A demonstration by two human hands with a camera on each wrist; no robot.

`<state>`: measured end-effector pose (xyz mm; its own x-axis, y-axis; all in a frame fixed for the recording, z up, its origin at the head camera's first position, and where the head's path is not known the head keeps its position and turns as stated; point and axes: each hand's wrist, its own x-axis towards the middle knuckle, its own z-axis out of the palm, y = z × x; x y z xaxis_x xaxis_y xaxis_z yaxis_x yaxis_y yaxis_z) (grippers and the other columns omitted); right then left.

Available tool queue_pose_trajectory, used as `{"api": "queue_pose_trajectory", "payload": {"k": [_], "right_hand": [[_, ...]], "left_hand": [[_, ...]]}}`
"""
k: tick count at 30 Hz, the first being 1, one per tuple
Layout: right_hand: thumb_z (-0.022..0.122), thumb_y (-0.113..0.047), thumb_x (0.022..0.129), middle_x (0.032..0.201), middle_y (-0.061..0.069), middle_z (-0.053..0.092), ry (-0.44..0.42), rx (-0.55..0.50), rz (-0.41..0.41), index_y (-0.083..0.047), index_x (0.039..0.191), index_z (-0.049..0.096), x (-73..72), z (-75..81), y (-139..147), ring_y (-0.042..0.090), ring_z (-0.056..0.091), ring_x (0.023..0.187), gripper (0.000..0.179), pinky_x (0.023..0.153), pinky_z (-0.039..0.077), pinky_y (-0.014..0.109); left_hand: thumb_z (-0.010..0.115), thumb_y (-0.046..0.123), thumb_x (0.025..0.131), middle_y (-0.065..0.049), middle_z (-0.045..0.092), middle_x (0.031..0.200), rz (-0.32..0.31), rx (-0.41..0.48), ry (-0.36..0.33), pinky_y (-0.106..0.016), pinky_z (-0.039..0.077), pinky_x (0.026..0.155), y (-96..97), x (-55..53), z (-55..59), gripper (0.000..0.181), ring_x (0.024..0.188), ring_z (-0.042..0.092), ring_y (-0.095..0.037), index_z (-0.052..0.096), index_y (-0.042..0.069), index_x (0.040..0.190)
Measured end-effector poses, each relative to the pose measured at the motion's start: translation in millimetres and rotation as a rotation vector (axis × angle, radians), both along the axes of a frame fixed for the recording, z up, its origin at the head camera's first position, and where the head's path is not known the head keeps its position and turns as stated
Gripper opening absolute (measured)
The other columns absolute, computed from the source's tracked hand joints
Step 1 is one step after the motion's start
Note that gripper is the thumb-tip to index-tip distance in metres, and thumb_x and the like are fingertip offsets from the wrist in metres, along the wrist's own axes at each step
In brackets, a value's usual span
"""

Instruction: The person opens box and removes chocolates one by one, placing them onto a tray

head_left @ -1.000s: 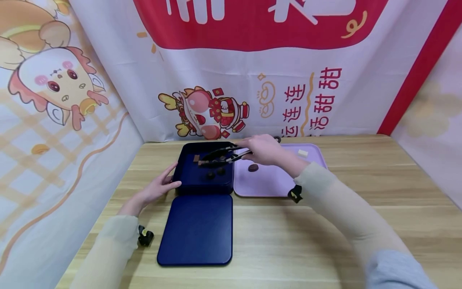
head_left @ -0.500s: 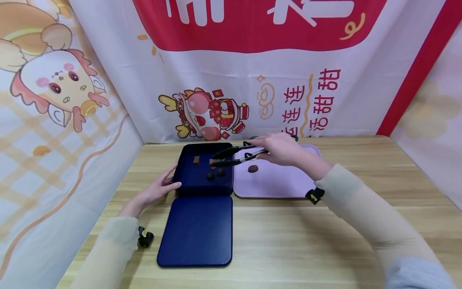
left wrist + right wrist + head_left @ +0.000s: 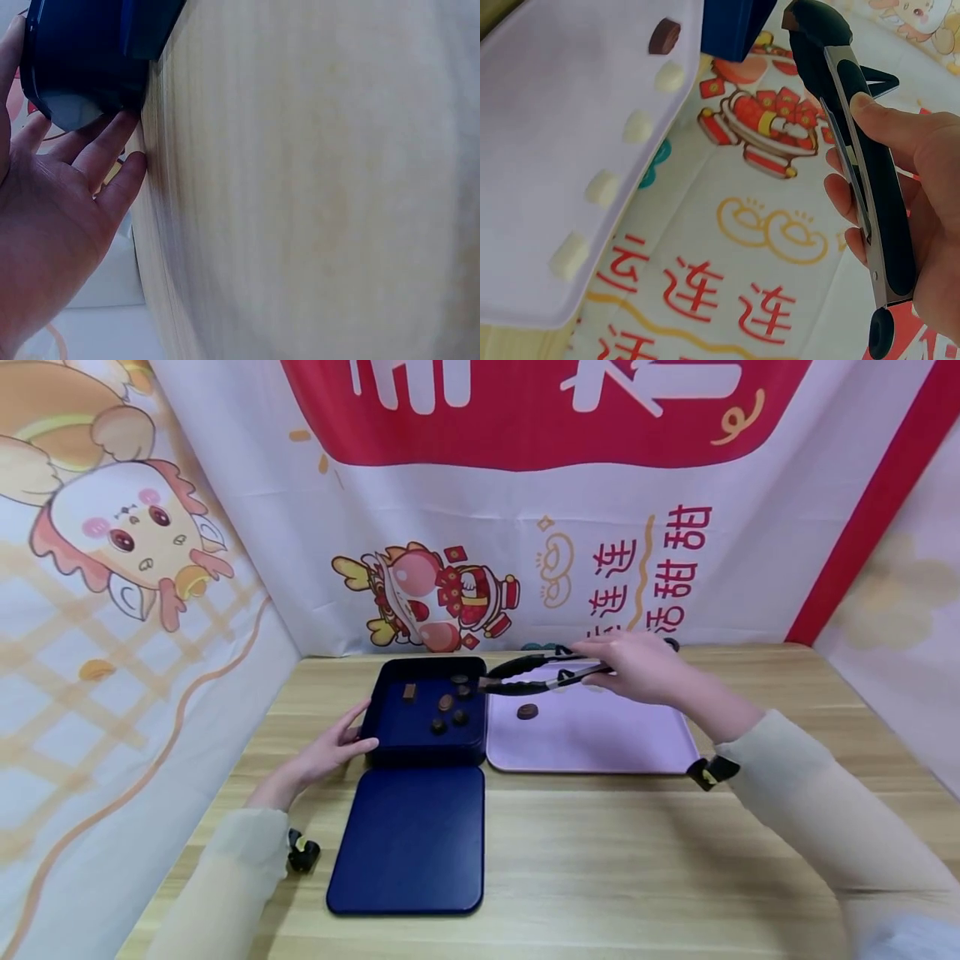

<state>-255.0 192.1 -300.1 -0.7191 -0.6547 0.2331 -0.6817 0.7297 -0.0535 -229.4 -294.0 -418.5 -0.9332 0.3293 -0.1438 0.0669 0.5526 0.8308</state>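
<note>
The wood-grained tabletop (image 3: pixel 585 860) is carrying a navy box (image 3: pixel 426 753) against the left grip (image 3: pixel 336 752); a flat navy lid (image 3: pixel 412 843) is lying near that grip, and a lilac tray (image 3: pixel 592 739) is resting below the right grip (image 3: pixel 641 668)

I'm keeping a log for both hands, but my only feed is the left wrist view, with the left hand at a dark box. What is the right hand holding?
Observer: The right hand grips a pair of black-and-silver tongs.
Operator: I can't see those at all. Is there anything at their tips?
Observer: Yes, in the head view a small brown piece shows at the tips.
Operator: Noted. And what sits beside the dark box, on the person's right?
Observer: A lilac tray lies right next to it; whether the two touch, I can't tell.
</note>
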Motion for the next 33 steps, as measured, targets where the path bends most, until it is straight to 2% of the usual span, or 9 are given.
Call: {"api": "queue_pose_trajectory", "payload": {"k": [3, 9, 14, 16, 21, 25, 33], "right_hand": [[0.076, -0.021, 0.086, 0.127, 0.013, 0.063, 0.003, 0.002, -0.011, -0.008, 0.132, 0.062, 0.5, -1.7, 11, 0.033, 0.062, 0.109, 0.049, 0.076, 0.052, 0.047], [0.078, -0.018, 0.084, 0.123, 0.014, 0.065, 0.036, -0.006, -0.018, -0.006, 0.129, 0.063, 3.5, -7.7, 31, 0.033, 0.064, 0.103, 0.049, 0.078, 0.051, 0.049], [0.077, -0.018, 0.085, 0.122, 0.015, 0.065, 0.003, -0.004, -0.045, -0.009, 0.134, 0.060, 8.2, -11.5, 46, 0.030, 0.065, 0.095, 0.053, 0.070, 0.052, 0.045], [0.077, -0.019, 0.086, 0.123, 0.015, 0.064, -0.012, 0.003, -0.059, -0.010, 0.136, 0.059, 10.1, -13.0, 52, 0.031, 0.066, 0.098, 0.054, 0.069, 0.052, 0.045], [0.075, -0.019, 0.086, 0.127, 0.018, 0.061, -0.019, -0.005, -0.077, -0.007, 0.135, 0.058, 12.9, -14.4, 66, 0.038, 0.061, 0.110, 0.053, 0.078, 0.051, 0.053], [0.075, -0.018, 0.087, 0.130, 0.019, 0.059, -0.032, -0.011, -0.102, -0.006, 0.136, 0.057, 13.1, -16.9, 76, 0.040, 0.059, 0.113, 0.054, 0.080, 0.049, 0.055], [0.075, -0.018, 0.086, 0.126, 0.022, 0.061, -0.081, 0.000, -0.159, -0.003, 0.133, 0.059, 15.7, -25.3, 92, 0.042, 0.059, 0.110, 0.052, 0.082, 0.047, 0.059]], "left_hand": [[0.058, 0.028, 0.100, -0.037, 0.013, 0.152, -0.001, -0.010, 0.005, -0.064, 0.020, 0.107, 0.1, -1.1, 1.9, 0.080, 0.139, 0.016, -0.051, 0.004, 0.020, 0.158], [0.058, 0.029, 0.100, -0.038, 0.015, 0.151, 0.004, -0.016, 0.019, -0.065, 0.020, 0.106, 1.1, -1.9, 2.0, 0.079, 0.139, 0.017, -0.050, 0.005, 0.022, 0.158], [0.058, 0.033, 0.099, -0.037, 0.015, 0.151, 0.015, -0.031, 0.010, -0.064, 0.019, 0.107, 0.2, -3.0, 1.6, 0.080, 0.139, 0.017, -0.050, 0.005, 0.023, 0.158], [0.057, 0.035, 0.099, -0.037, 0.015, 0.152, 0.016, -0.041, -0.001, -0.063, 0.019, 0.108, -0.3, -3.0, 0.6, 0.080, 0.140, 0.016, -0.049, 0.005, 0.024, 0.158], [0.057, 0.034, 0.100, -0.036, 0.013, 0.152, 0.011, -0.025, 0.000, -0.063, 0.019, 0.108, -0.9, -3.4, 0.5, 0.079, 0.140, 0.014, -0.049, 0.004, 0.024, 0.158], [0.057, 0.029, 0.100, -0.037, 0.013, 0.152, 0.002, -0.005, 0.014, -0.064, 0.019, 0.107, -1.8, -4.5, 2.2, 0.079, 0.140, 0.014, -0.050, 0.004, 0.022, 0.158], [0.057, 0.031, 0.100, -0.037, 0.013, 0.152, -0.003, -0.016, -0.015, -0.064, 0.020, 0.107, -1.6, -3.2, 2.4, 0.080, 0.140, 0.015, -0.050, 0.003, 0.025, 0.158]]}}
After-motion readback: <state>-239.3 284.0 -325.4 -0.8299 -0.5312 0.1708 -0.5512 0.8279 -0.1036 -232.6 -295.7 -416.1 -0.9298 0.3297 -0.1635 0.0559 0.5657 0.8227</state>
